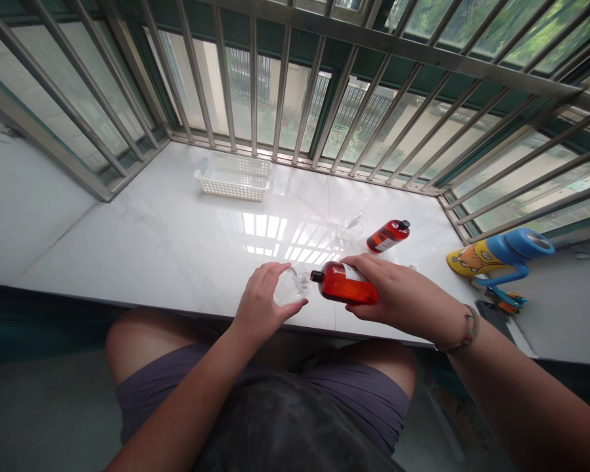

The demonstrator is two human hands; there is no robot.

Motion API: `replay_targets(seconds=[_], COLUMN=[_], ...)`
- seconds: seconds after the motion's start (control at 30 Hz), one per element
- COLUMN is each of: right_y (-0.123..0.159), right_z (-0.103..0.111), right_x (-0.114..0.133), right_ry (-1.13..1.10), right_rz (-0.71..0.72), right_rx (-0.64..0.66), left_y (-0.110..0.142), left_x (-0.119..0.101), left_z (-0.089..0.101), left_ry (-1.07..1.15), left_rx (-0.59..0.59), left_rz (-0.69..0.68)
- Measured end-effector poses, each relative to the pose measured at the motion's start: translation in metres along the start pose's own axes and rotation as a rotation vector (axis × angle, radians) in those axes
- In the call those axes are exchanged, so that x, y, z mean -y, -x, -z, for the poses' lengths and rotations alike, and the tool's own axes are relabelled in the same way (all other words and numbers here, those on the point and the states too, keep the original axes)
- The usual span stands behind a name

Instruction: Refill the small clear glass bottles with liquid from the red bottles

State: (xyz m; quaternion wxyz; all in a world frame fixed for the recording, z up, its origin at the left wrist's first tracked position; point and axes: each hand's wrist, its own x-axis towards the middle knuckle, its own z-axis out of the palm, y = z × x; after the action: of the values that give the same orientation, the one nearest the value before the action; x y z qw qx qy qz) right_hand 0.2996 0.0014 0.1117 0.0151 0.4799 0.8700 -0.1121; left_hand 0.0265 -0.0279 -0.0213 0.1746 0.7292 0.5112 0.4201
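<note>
Two things are held in the head view. A small clear cup [289, 290] is gripped by the left hand [260, 305], with the fingers curled close around it. A red bottle [345, 283] is held by the right hand [398, 295], with the fingers wrapped over it – its long axis lies nearly flat, side to side, and its dark neck [316, 276] is tipped just beside the cup. Farther off, a white plastic basket [232, 177] and a second red bottle [388, 236] sit on a white stone counter [128, 242], below steel window bars [253, 85].
</note>
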Motion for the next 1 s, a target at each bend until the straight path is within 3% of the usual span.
replay_targets(seconds=[1.0], right_y=[0.0003], right_z=[0.0022], right_x=[0.0013], right_ry=[0.014], right_rz=[-0.005], right_rx=[0.008], left_y=[0.0024], left_x=[0.0059], left_z=[-0.0044], left_ry=[0.039], left_rx=[0.005], left_rz=[0.027])
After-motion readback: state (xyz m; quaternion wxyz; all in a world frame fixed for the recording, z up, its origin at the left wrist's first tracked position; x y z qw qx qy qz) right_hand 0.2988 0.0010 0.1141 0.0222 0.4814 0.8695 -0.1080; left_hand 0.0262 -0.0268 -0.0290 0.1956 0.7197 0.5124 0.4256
